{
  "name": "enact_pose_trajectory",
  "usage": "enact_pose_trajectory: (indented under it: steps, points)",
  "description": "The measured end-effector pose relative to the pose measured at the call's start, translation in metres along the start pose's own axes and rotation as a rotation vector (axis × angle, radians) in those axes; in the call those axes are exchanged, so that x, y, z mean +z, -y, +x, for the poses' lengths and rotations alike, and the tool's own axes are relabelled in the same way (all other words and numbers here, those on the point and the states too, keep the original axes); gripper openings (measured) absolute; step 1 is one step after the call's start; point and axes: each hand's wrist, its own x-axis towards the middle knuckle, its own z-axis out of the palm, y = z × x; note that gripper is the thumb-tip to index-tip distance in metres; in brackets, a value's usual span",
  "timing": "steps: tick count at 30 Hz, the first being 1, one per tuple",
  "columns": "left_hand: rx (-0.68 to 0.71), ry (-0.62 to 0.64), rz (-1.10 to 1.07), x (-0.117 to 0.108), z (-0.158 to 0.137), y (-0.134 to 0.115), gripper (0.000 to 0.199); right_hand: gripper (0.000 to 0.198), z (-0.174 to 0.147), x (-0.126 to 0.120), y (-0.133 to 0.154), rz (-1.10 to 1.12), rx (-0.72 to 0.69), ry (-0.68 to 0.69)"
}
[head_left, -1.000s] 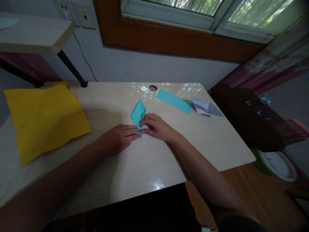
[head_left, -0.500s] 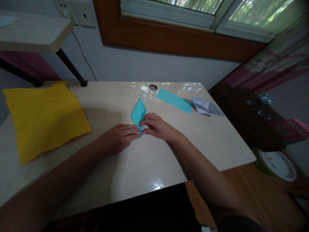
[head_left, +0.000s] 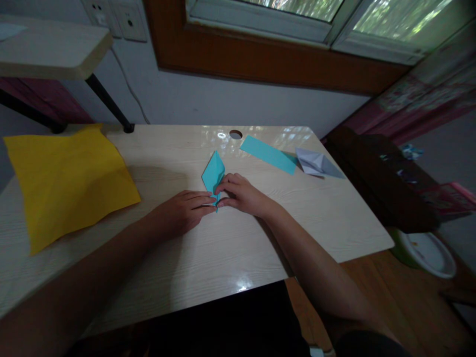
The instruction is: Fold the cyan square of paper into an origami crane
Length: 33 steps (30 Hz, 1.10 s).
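Observation:
A folded turquoise paper, shaped like a kite with a narrow lower end, lies on the pale wood-grain table. At its lower left, my left hand presses its fingers on the narrow end. From the right, my right hand grips the same part, thumb below and bent fingers above. The fingertips of both hands nearly meet there and cover some of the folds.
A turquoise paper strip lies at the back right, beside a folded white paper. A large yellow sheet spreads over the table's left side. Behind it, a raised shelf stands on black legs. A round hole pierces the table's back edge.

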Motion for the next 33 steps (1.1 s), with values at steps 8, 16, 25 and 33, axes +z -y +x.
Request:
enact_pose_trajectory:
  steps: [8,16,25,33]
  points:
    - [-0.001,-0.021,-0.023,0.0,0.001,0.0,0.042,0.033,0.001,-0.001,0.002,-0.016,0.017,0.005]
    - [-0.003,-0.016,0.001,0.002,-0.001,0.001,0.041,0.031,0.002,0.0,0.003,-0.021,0.022,0.01]
    - [0.008,-0.035,0.008,0.001,-0.001,0.0,0.04,0.028,0.003,-0.002,0.01,-0.034,0.072,0.013]
    - [0.038,-0.037,0.031,0.0,-0.004,0.005,0.042,0.028,0.003,-0.001,0.012,-0.049,0.101,0.025]
